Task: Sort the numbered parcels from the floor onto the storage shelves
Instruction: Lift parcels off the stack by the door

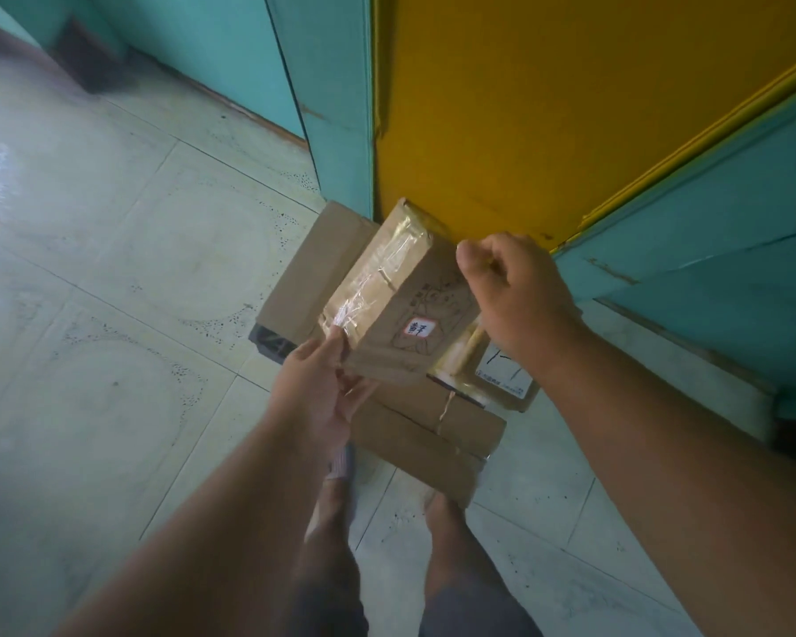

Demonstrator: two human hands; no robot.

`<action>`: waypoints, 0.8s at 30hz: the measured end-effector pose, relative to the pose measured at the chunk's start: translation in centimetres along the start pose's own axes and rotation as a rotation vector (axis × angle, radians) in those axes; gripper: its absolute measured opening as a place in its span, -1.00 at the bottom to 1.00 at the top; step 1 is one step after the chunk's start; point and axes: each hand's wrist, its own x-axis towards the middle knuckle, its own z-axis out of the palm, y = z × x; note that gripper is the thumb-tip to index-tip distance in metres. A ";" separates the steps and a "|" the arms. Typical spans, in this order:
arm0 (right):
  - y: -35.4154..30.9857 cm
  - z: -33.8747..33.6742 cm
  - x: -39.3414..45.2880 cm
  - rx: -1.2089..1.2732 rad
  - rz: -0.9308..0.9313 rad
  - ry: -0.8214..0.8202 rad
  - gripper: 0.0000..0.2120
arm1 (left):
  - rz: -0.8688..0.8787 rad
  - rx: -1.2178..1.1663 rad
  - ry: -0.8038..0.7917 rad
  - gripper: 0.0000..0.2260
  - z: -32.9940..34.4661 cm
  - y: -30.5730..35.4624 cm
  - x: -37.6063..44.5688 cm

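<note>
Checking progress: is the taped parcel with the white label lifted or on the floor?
Lifted: left hand and right hand hold the taped parcel above the others.

Pale tiled floor (125, 278), glossy, with dark grout lines and speckled marks. At centre, against the foot of the yellow door (525, 108), a cluster of brown cardboard parcels: one flat box (313, 268) at 10 o'clock of the cluster, a long taped box (428, 439) at 6 o'clock, a labelled parcel (506, 374) at 3 o'clock. Two feet (341, 489) planted at 6 o'clock, just beside the long box.
</note>
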 end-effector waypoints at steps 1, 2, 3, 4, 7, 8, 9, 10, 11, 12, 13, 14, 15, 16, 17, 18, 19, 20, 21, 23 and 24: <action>-1.5 -1.4 -1.2 0.006 0.001 -0.008 -0.68 | 0.012 0.013 -0.053 -0.77 -0.8 0.6 -1.9; -3.1 -2.8 -2.5 0.015 0.011 -0.024 -0.63 | 0.027 0.039 -0.105 -0.75 -1.7 1.1 -3.7; -4.6 -4.2 -3.8 0.022 0.033 -0.041 -0.56 | 0.045 0.067 -0.160 -0.73 -2.6 1.6 -5.4; -6.1 -5.6 -5.2 0.028 0.066 -0.053 -0.50 | 0.068 0.086 -0.209 -0.72 -3.4 2.1 -6.8; -9.9 -8.5 -8.8 0.052 0.185 -0.002 -0.44 | 0.116 0.080 -0.325 -0.59 -5.2 3.6 -10.5; -10.9 -9.2 -10.0 0.046 0.227 0.044 -0.47 | 0.115 0.074 -0.371 -0.56 -5.6 4.1 -11.8; -11.6 -9.8 -11.3 0.036 0.275 0.099 -0.49 | 0.102 0.068 -0.427 -0.58 -5.8 4.6 -13.0; -12.2 -10.3 -12.5 0.036 0.318 0.159 -0.51 | 0.084 0.074 -0.480 -0.62 -5.8 5.1 -14.1; -12.7 -10.8 -13.8 0.053 0.349 0.214 -0.51 | 0.073 0.095 -0.508 -0.68 -5.8 5.8 -15.2; -13.1 -11.2 -14.9 0.074 0.370 0.252 -0.52 | 0.076 0.125 -0.515 -0.73 -5.6 6.4 -15.9; -13.4 -11.6 -16.0 0.091 0.388 0.280 -0.54 | 0.096 0.164 -0.513 -0.77 -5.4 7.1 -16.7; -13.8 -11.9 -17.0 0.107 0.401 0.298 -0.58 | 0.119 0.201 -0.513 -0.82 -5.3 7.8 -17.5; -13.9 -12.2 -18.0 0.132 0.409 0.312 -0.64 | 0.141 0.229 -0.522 -0.87 -5.0 8.3 -18.2; -14.1 -12.6 -18.9 0.166 0.411 0.334 -0.64 | 0.167 0.259 -0.550 -0.89 -4.7 8.7 -19.0; -14.0 -13.0 -19.9 0.213 0.407 0.354 -0.56 | 0.188 0.284 -0.589 -0.87 -4.5 9.0 -19.7; -14.1 -13.5 -20.8 0.276 0.397 0.374 -0.44 | 0.196 0.298 -0.629 -0.85 -4.2 9.1 -20.5; -13.8 -14.1 -21.7 0.328 0.396 0.391 -0.33 | 0.195 0.312 -0.665 -0.83 -3.9 9.1 -21.2; -13.5 -14.8 -22.7 0.368 0.400 0.407 -0.29 | 0.204 0.338 -0.703 -0.81 -3.5 8.9 -21.8; -13.3 -15.5 -23.6 0.402 0.414 0.421 -0.31 | 0.220 0.373 -0.737 -0.79 -3.1 8.8 -22.3; -12.4 -16.8 -25.4 0.481 0.455 0.427 -0.44 | 0.228 0.440 -0.789 -0.84 -1.9 8.2 -23.5; -12.0 -17.4 -26.6 0.537 0.480 0.424 -0.51 | 0.211 0.459 -0.817 -0.86 -1.4 7.7 -24.2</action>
